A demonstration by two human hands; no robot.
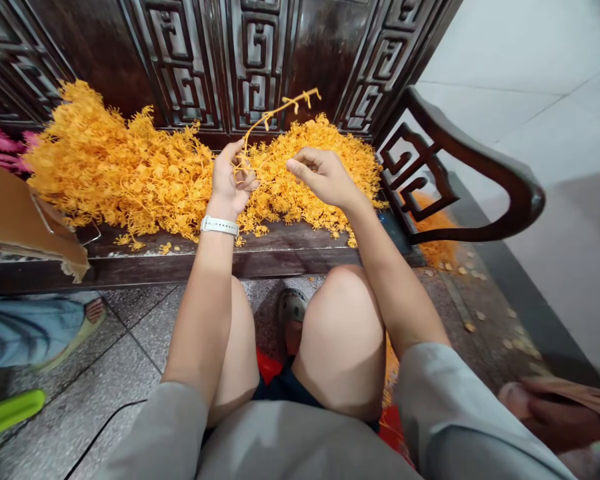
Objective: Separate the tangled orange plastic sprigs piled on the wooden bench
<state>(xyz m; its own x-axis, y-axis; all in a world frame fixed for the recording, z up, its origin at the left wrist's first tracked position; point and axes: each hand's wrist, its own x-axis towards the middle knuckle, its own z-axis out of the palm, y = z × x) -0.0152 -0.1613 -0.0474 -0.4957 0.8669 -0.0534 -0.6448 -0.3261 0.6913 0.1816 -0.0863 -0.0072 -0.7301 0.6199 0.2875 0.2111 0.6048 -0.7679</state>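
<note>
My left hand [231,179], with a pale watch band on the wrist, is closed on a thin yellow-orange plastic flower stem [279,110]. The stem arcs up and to the right from my fingers, with short bare side twigs near its tip. My right hand [323,175] hovers over the right-hand heap of yellow artificial flowers [340,143], its thumb and fingers pinched together. Whether anything small sits in that pinch cannot be made out. A second, larger heap of the same flowers [145,170] lies left of my left hand.
Both heaps lie on a dark carved wooden bench [290,250] with an armrest [480,167] at right. A cardboard box [25,213] and pink flowers [3,147] are at left. Another person's leg [30,330] shows lower left, near a green plastic object [10,413]. Orange bits [435,233] lie beyond the armrest.
</note>
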